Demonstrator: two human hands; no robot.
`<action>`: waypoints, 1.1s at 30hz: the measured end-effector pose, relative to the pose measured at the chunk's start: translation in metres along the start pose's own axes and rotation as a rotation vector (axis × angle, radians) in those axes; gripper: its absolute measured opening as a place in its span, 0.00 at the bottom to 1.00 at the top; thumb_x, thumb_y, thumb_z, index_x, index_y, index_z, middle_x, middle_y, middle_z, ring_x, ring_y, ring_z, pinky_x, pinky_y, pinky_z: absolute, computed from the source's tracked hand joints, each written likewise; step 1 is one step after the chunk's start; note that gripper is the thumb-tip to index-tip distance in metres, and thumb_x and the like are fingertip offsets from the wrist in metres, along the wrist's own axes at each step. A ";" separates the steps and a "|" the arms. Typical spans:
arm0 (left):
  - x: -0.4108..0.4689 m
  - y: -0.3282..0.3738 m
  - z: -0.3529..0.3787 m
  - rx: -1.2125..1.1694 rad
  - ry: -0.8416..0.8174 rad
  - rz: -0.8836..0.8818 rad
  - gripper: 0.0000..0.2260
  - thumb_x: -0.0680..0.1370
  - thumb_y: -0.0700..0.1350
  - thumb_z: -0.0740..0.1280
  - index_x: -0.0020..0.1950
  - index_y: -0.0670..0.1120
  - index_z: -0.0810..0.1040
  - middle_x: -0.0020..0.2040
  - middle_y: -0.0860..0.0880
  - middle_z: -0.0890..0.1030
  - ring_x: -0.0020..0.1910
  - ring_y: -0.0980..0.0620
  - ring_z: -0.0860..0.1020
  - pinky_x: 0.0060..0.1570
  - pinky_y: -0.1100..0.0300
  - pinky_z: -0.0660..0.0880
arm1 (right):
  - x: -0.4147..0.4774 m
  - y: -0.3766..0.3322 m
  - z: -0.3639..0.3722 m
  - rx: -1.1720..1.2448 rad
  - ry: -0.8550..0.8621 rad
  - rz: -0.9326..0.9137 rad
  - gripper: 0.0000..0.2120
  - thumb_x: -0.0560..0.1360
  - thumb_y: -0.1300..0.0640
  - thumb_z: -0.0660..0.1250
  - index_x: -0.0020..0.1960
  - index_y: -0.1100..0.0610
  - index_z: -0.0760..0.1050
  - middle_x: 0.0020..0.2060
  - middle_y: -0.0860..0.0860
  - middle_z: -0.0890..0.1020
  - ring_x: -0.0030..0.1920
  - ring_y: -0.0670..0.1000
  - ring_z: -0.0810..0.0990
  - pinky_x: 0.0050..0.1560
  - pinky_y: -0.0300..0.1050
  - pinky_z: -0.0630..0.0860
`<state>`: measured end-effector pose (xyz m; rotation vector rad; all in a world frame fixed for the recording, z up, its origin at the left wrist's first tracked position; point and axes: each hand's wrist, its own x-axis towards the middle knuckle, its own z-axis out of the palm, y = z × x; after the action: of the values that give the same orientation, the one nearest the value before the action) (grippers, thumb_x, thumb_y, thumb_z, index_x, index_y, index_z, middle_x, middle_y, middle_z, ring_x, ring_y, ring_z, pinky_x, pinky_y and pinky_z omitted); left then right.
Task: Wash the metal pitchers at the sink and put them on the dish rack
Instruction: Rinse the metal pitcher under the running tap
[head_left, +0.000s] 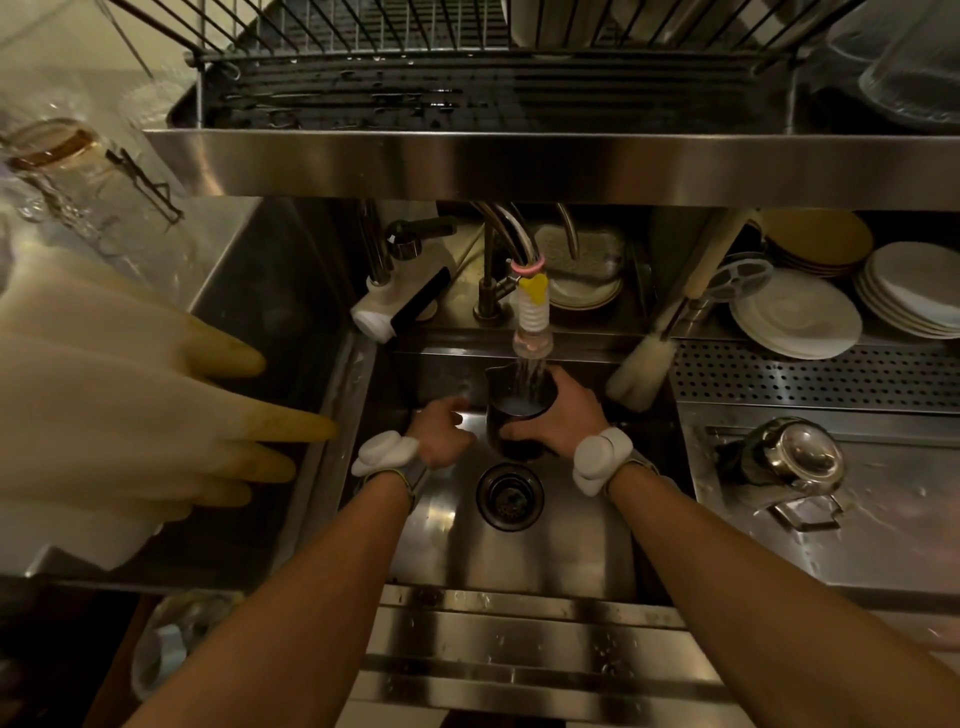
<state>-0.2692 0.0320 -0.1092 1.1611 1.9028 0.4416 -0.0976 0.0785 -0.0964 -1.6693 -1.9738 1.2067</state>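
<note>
Pitcher (519, 408) held under running water in the sink (519, 556)
The right grip (563, 415) is curled tight round the dark pitcher, which stands up straight near the drain (510, 496) while water from the tap (531, 332) pours into it. The left grip (441, 434) sits just beside it, fingers loosely bent, holding nothing. Another shiny pitcher (795, 462) lies on its side on the wet table (883, 525) to the right. The dish rack (467, 93) is up above.

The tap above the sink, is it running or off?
Running. A stream of water falls from the tap into the pitcher that the right hand holds beneath it.
</note>
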 end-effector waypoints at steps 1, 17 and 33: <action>-0.002 0.002 0.000 -0.018 -0.008 0.020 0.30 0.70 0.34 0.71 0.71 0.45 0.68 0.66 0.43 0.75 0.65 0.47 0.74 0.55 0.63 0.70 | -0.002 0.002 0.000 0.018 0.003 0.017 0.46 0.54 0.45 0.81 0.68 0.53 0.67 0.61 0.50 0.79 0.60 0.54 0.78 0.62 0.49 0.75; -0.012 0.013 0.027 -0.149 -0.013 0.061 0.44 0.61 0.41 0.81 0.70 0.42 0.60 0.58 0.50 0.74 0.56 0.54 0.72 0.52 0.63 0.69 | -0.020 0.015 -0.007 0.310 0.038 0.112 0.21 0.64 0.51 0.79 0.49 0.55 0.72 0.42 0.48 0.76 0.42 0.46 0.76 0.41 0.37 0.73; 0.002 -0.005 0.007 0.057 -0.105 -0.047 0.31 0.66 0.46 0.78 0.67 0.43 0.72 0.61 0.43 0.78 0.59 0.45 0.78 0.60 0.56 0.74 | -0.013 0.010 -0.027 -0.100 -0.010 0.017 0.08 0.71 0.56 0.73 0.37 0.56 0.75 0.31 0.48 0.75 0.34 0.47 0.74 0.32 0.36 0.68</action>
<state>-0.2670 0.0304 -0.1181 1.1519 1.8584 0.2968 -0.0688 0.0771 -0.0831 -1.7338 -2.0613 1.1419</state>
